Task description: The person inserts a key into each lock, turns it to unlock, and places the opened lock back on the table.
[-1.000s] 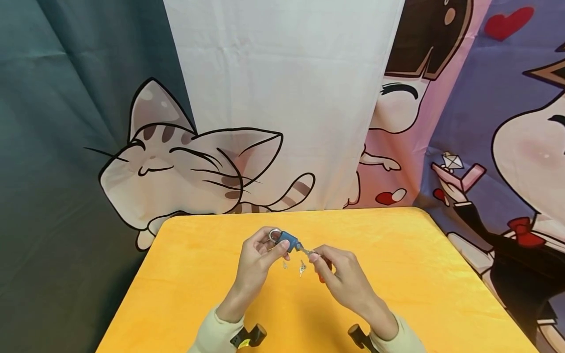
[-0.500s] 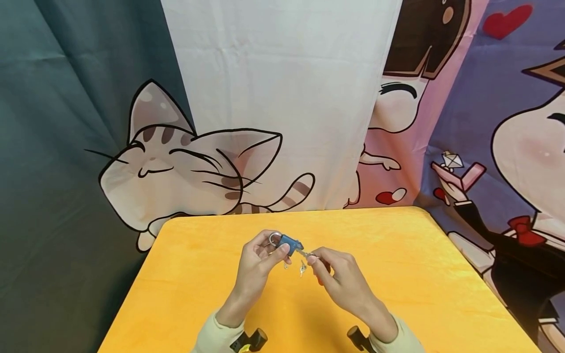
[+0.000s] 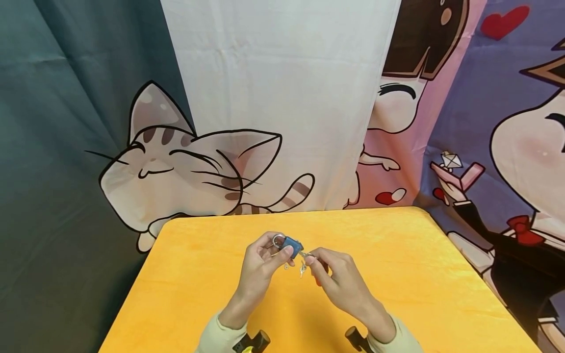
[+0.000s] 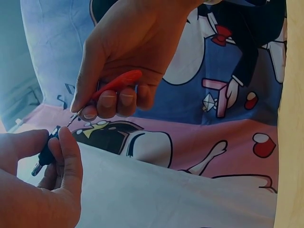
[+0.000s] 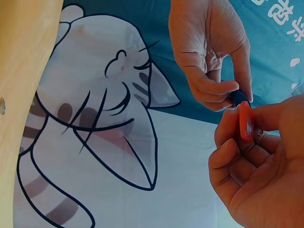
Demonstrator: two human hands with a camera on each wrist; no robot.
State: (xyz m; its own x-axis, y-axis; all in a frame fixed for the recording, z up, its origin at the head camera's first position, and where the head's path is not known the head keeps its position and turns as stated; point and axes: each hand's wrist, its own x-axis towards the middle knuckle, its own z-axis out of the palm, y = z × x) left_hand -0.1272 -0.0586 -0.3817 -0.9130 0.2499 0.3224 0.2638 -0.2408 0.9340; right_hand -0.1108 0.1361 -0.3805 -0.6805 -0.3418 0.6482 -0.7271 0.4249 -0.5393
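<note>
Shiny metal over soft cloth

From my end, the lock's (image 3: 293, 247) body looks smooth and satiny, its shackle (image 3: 274, 241) polished metal. I read the key (image 3: 303, 254) and the dangling keys (image 3: 302, 269) as bright metal too. The red piece (image 4: 116, 86) looks like glossy plastic. I see matt, plush-looking cloth on the table (image 3: 190, 279), creased matt fabric in the backdrop (image 3: 282, 73), and smooth wood on the board (image 5: 28, 52).

In the head view, the right grip (image 3: 340, 275) mostly hides the red piece (image 3: 318, 281).
</note>
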